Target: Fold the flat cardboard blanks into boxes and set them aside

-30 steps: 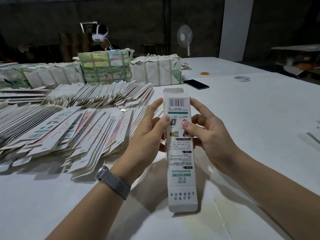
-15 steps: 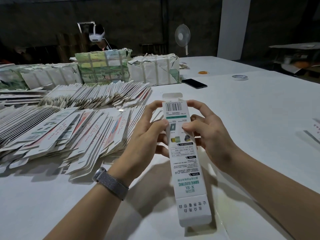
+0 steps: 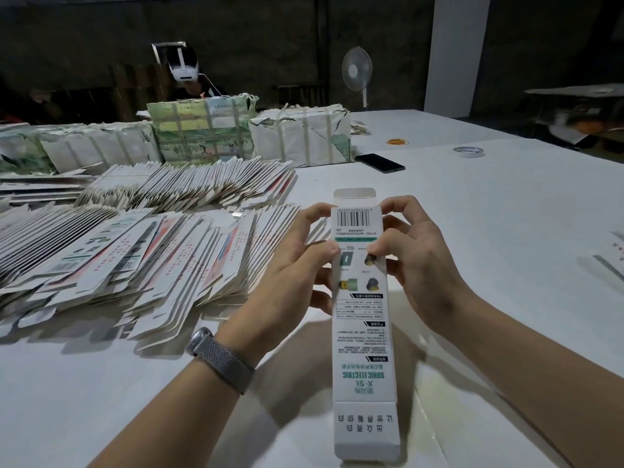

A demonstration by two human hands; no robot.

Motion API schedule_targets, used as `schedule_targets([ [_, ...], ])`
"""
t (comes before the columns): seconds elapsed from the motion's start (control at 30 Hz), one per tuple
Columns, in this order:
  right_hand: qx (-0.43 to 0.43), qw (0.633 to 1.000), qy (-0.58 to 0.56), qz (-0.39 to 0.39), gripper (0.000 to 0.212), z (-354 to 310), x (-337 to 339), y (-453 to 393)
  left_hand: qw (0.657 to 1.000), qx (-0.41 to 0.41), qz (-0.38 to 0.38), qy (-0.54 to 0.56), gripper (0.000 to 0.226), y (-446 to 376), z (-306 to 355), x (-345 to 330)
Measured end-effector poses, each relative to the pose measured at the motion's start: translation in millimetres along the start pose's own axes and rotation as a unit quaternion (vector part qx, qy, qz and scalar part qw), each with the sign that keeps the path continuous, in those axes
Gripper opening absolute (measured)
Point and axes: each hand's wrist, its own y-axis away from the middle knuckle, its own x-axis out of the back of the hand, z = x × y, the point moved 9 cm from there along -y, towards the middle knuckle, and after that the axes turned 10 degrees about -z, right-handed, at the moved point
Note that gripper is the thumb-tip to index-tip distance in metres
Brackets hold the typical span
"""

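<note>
Two bare forearms enter from the lower edge, one from about 7 o'clock and one from about 5 o'clock, each ending in a bare hand. No sleeves show on either forearm as far as the frame edge. The left hand [image 3: 287, 275] has short, unpainted nails; the left wrist carries a watch band [image 3: 221, 359] of fine woven metal mesh, grey-silver, wrapping the whole wrist as a flat strap, with a darker rounded edge of the watch case at its upper left end. The right hand [image 3: 418, 265] and its wrist are bare, with short, plain nails, no rings, no gloves.
</note>
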Motion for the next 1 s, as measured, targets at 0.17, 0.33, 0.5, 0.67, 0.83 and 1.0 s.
schedule_targets([
  [0.17, 0.02, 0.999, -0.022, 0.032, 0.029, -1.7, 6.5, 0.5, 1.0, 0.013, -0.008, 0.024, 0.028, 0.3, -2.6, 0.4],
  [0.33, 0.04, 0.997, -0.057, 0.028, 0.031, -3.2, 7.3, 0.0, 0.998, 0.025, -0.027, 0.041, 0.026, -0.8, -9.5, -1.2],
  [0.5, 0.044, 0.995, -0.077, 0.034, 0.035, 0.6, 9.3, -1.1, 0.998, 0.027, -0.023, 0.056, 0.022, -1.4, -15.2, -4.3],
  [0.67, 0.034, 0.993, -0.102, 0.043, 0.04, 3.3, 10.1, -1.5, 0.998, 0.028, -0.026, 0.052, 0.035, -0.4, -13.3, -6.9],
  [0.83, 0.017, 0.993, -0.115, 0.009, 0.043, 4.1, 5.2, -0.9, 0.996, 0.023, -0.04, 0.07, 0.027, 0.6, -9.3, -8.8],
  [1.0, -0.003, 0.994, -0.103, -0.021, 0.042, 5.5, -1.5, 0.3, 0.996, 0.012, -0.032, 0.083, 0.022, 0.4, -6.3, -6.9],
])
